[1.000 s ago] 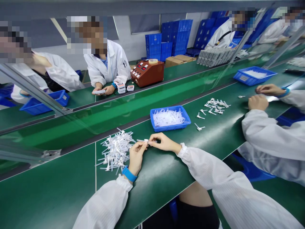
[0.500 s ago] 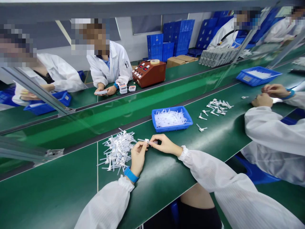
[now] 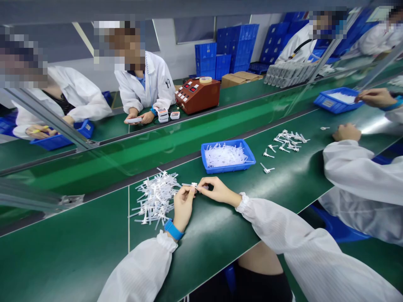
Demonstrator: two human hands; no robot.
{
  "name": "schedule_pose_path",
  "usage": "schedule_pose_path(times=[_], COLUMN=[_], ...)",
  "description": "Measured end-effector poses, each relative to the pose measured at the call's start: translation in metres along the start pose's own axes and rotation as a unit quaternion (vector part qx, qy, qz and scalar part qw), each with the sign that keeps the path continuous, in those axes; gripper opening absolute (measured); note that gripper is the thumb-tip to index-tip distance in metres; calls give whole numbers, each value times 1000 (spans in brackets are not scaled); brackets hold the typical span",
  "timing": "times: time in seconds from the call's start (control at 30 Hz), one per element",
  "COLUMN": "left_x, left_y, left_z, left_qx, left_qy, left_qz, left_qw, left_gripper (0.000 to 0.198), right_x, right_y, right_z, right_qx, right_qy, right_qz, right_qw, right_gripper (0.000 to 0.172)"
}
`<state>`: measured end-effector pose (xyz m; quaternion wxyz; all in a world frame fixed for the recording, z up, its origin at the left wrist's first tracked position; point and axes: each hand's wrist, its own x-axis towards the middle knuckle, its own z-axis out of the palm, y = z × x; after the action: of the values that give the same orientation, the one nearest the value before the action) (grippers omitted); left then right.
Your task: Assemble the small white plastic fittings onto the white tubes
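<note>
Working in the head view with both hands close together above the green table (image 3: 220, 228), pinches a small white part (image 3: 194, 185) between thumb and fingers of the left hand (image 3: 183, 206). Has that hand closed at the tips, with a thin pale tube end (image 3: 186, 184) sticking out to the left beyond the fingers. Grips the other side of the same part with thumb and forefinger of the right hand (image 3: 217, 190), fingertips drawn together very near the left ones. Cannot make out the exact join, partly hidden by the fingertips. Wears a blue wristband (image 3: 174, 230) on the left wrist and white sleeves (image 3: 138, 268) on both arms. Has a loose heap of white pieces (image 3: 156, 197) on the table just left of the left hand, and beyond the hands, a little to the right, a blue tray (image 3: 231, 168) full of short translucent tubes (image 3: 225, 155). Finds a smaller scatter of similar pieces (image 3: 291, 140) farther right. Sits beside a co-worker (image 3: 362, 172) in white, with a fist (image 3: 346, 132) on the table and another hand (image 3: 378, 97) at a second blue tray (image 3: 330, 104). Faces, across a bright green strip (image 3: 176, 134), a person (image 3: 155, 77) holding a flat pale object (image 3: 134, 120) beside a reddish-brown box (image 3: 200, 98).
</note>
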<state>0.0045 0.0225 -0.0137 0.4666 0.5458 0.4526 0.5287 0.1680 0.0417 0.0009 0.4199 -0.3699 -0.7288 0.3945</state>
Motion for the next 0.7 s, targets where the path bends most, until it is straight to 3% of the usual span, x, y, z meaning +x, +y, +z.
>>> schedule_pose_path(times=[0.7], left_x=[2], left_y=[-4], left_z=[-2], left_qx=[6], left_qy=[-17], left_qz=[9], left_qw=[1000], left_gripper=[20], right_x=[1], right_y=[1], right_z=[-2], right_qx=[20], right_qy=[-19], right_qz=[4], right_qw=[1000], right_gripper=[23])
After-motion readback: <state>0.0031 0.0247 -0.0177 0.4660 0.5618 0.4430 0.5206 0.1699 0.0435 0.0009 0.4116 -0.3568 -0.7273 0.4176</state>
